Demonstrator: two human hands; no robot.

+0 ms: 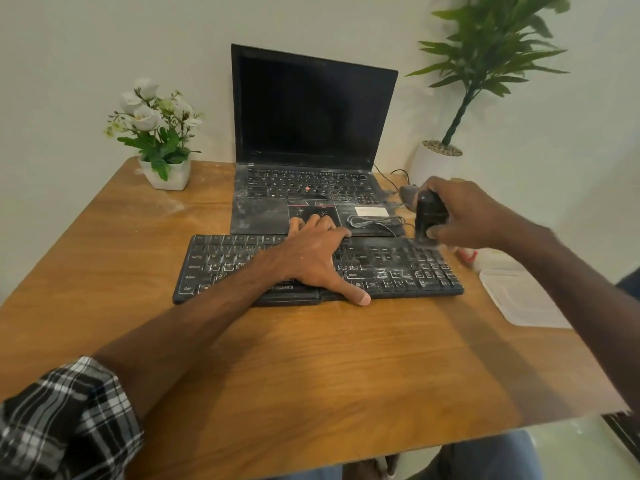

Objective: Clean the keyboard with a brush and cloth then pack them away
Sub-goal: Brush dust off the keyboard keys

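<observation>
Keyboard (pixel 398 268) lies long axis left-right on the table (pixel 311 358), keys streaked with white dust; left hand (pixel 311 258) rests flat on its middle, fingers straight and spread, while right hand (pixel 464 213), nearer the dusty right end, grips what looks like a black brush (pixel 429 213), blurred, over the far-right corner.

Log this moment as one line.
step: brushing | left hand: flat on keyboard | right hand: grips brush at keyboard's far right edge

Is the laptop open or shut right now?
Open: the laptop lid stands upright behind the keyboard, its dark screen and dusty keys both showing.
</observation>
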